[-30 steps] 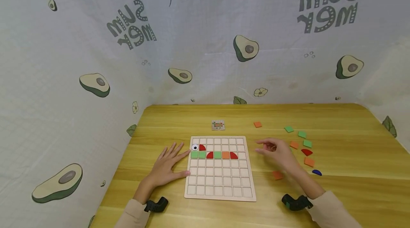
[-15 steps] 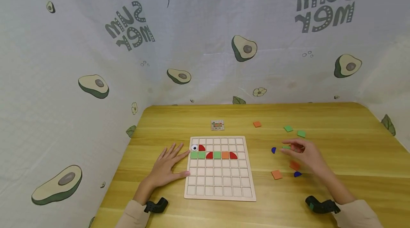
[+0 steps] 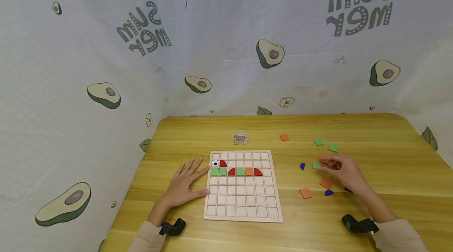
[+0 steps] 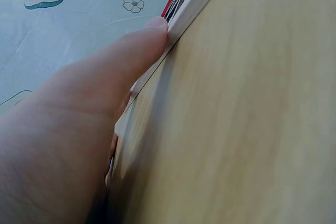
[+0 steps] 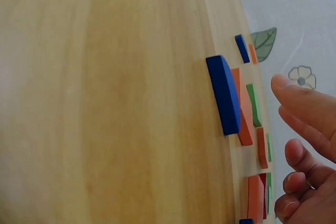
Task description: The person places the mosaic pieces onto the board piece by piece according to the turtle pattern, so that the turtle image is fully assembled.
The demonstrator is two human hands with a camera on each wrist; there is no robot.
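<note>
My left hand [image 3: 185, 185] lies spread on the table, its thumb and index fingertip touching the left edge of the pale gridded board [image 3: 240, 201]. In the left wrist view, the thumb [image 4: 142, 43] presses against the board's side. My right hand [image 3: 348, 173] hovers over loose tiles, thumb and index finger apart. A green square tile [image 3: 316, 164] lies by its fingertips; an orange tile is partly covered by the index finger. The right wrist view shows nothing between the fingers of the right hand [image 5: 310, 135]; a blue half-round tile [image 5: 223, 95] lies on the table nearby.
The board holds a white eye disc [image 3: 215, 163] and several red, green and orange tiles. A small patterned card [image 3: 240, 138] lies behind it. Around the right hand are orange squares [image 3: 306, 193], green squares [image 3: 333, 148] and blue half-rounds [image 3: 302, 166]. A printed cloth hangs behind the table.
My right hand has moved right from beside the board to over the loose tiles, then shifted slightly further right, uncovering more of the green square. The left hand has stayed put.
</note>
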